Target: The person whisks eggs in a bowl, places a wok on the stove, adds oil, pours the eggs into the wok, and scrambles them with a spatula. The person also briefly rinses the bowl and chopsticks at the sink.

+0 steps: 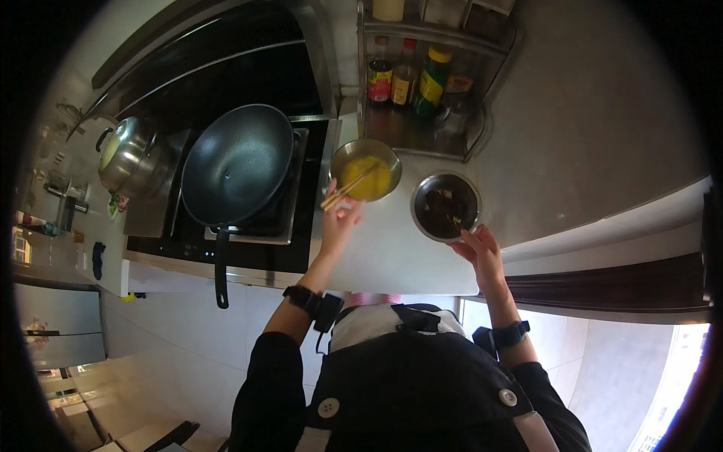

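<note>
A small steel bowl (397,177) of yellow beaten egg stands on the white counter, just right of the cooktop. A pair of chopsticks (351,188) slants out of the egg over the bowl's near rim. My left hand (341,215) is at their outer ends, the sticks lying between thumb and fingers. To the right, a second steel bowl (415,203) has dark contents that I cannot make out. My right hand (480,245) grips this bowl's near right rim, thumb on top. Whether the bowl rests on the counter or is slightly raised, I cannot tell.
A black wok (239,166) sits on the cooktop, its handle (221,271) jutting past the front edge. Left of it is a lidded steel pot (135,162). Behind the bowls, a metal rack (422,139) holds several sauce bottles (405,79). The counter (392,260) ends close before me.
</note>
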Demonstrator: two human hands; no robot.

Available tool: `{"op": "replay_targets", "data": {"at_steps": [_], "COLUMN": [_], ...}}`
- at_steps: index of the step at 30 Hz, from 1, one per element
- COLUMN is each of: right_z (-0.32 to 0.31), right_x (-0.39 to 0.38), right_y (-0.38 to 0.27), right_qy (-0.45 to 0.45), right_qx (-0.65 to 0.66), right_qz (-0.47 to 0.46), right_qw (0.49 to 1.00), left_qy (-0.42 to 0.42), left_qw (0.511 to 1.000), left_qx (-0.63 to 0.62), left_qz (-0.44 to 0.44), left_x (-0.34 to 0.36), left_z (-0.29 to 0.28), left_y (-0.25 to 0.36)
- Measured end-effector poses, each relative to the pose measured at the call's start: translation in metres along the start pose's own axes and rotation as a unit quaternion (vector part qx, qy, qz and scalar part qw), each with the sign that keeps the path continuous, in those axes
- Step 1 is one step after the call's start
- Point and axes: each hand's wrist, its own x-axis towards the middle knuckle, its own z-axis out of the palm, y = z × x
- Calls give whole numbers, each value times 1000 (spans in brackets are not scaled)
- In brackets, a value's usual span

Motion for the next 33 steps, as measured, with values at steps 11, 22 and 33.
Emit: {"op": "replay_targets", "data": {"at_steps": [11,22,33], "right_z": [67,102,85], "right_x": [98,120,69], "right_y": [1,17,10], "right_qy": [8,-53,-87], "right_qx": [-277,-184,117], "right_qz": [-261,-172,95], "right_qw": [925,966,985], "left_qy": [25,44,-97], "left_qw": [970,979,982], "left_qx": [214,134,101], "left_qz": [115,147,128], "left_x": [1,-30,-16], "left_z": [-7,-22,-7], "left_y": [48,137,138]}}
